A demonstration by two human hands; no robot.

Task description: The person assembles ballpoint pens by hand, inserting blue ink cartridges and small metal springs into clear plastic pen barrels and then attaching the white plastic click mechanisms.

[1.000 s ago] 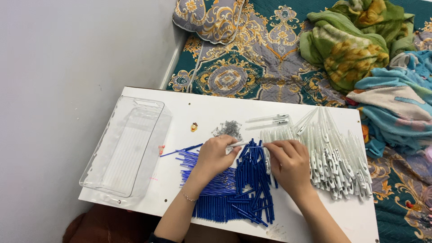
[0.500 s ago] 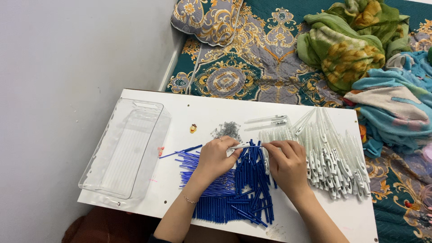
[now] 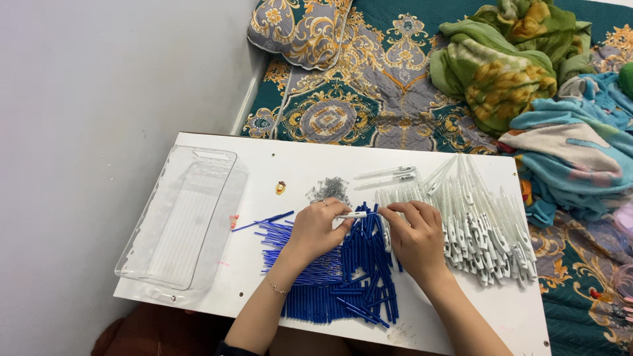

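My left hand (image 3: 318,229) pinches a short white pen part (image 3: 351,215) above a heap of blue pen refills (image 3: 336,277) on the white board (image 3: 277,165). My right hand (image 3: 415,238) hovers just right of it, fingers curled, fingertips near the white part's right end and over the blue heap. Whether it grips anything is unclear. A big pile of white pen barrels (image 3: 481,224) lies to the right of my right hand. A small cluster of grey springs (image 3: 330,190) lies just beyond my left hand.
A clear plastic tray (image 3: 184,221) sits at the board's left end. Two assembled white pens (image 3: 386,175) lie at the back. A patterned bedspread (image 3: 369,99), a pillow (image 3: 300,26) and crumpled blankets (image 3: 527,72) lie beyond. A grey wall (image 3: 99,99) is left.
Both hands stay over the blue heap with only small finger movements. The white part remains between them. The camera view has shifted slightly.
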